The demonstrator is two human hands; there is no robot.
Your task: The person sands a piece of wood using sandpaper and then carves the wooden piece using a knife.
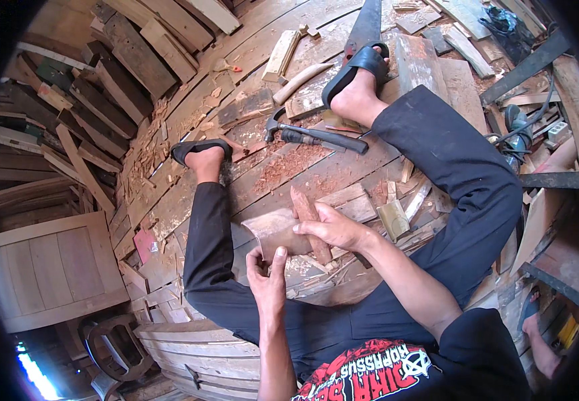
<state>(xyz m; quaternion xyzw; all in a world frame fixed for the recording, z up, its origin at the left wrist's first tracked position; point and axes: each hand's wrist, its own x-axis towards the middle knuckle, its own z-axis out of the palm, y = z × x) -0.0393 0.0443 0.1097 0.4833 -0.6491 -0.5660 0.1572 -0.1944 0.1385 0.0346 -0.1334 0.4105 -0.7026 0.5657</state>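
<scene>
Between my knees, my right hand (335,230) is closed around a reddish-brown carved piece of wood (311,224) with a pointed upper end. Its thumb lies across the wood. A tan, slightly curled sheet that looks like sandpaper (273,228) extends to the left of the wood, its far edge partly behind it. My left hand (267,274) pinches the sheet's near edge, thumb pointing up and fingers curled. Beyond my hands, a claw hammer (323,136) lies on the plank floor, next to a dark-handled tool (299,139) that looks like a chisel or screwdriver.
Red wood shavings (283,167) and offcuts litter the floor (243,190). A handsaw (364,30) lies by my right sandalled foot (355,100). Boards (139,53) lean at the far left, above a panelled wooden door (55,271). A cable and power tool (518,123) sit at right. Another person's foot (537,331) shows lower right.
</scene>
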